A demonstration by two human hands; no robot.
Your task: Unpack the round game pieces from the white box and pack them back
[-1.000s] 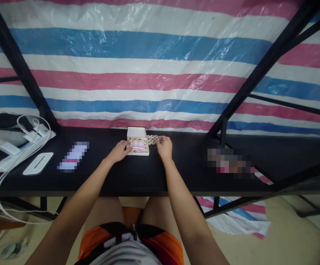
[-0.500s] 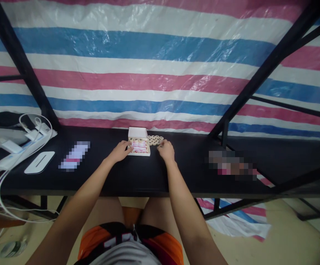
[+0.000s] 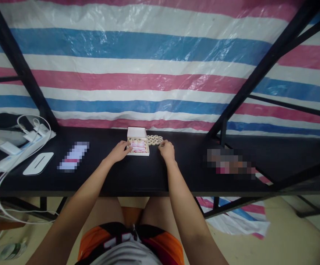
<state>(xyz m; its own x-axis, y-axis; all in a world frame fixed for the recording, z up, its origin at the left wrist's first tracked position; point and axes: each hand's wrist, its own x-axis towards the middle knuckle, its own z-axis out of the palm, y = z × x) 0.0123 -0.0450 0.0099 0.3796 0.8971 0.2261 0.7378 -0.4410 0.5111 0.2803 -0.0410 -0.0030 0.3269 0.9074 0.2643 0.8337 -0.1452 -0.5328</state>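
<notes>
A small white box (image 3: 138, 154) stands with its lid (image 3: 137, 132) raised at the back. Round chess pieces show inside it, beneath a clear sheet with pink lines (image 3: 138, 145). At the box's left edge rests my left hand (image 3: 119, 151), thumb and fingers apart, fingertips over the rim. To the right of the box, several round cream chess pieces (image 3: 154, 139) with dark markings lie grouped together. My right hand (image 3: 167, 150) is at the group's right end, fingers pinched together at a chess piece that they partly hide.
On the black table (image 3: 138, 180), a blurred-out phone-like item (image 3: 74, 157), a white flat device (image 3: 38, 163) and a power strip (image 3: 19, 151) with white cables lie at left. Another blurred-out item (image 3: 230, 163) lies at right. A striped sheet (image 3: 149, 82) hangs behind, between black metal posts (image 3: 240, 94).
Both hands stay almost where they were. My right fingertips have shifted slightly at the edge of the chess pieces. The whole view has moved a little.
</notes>
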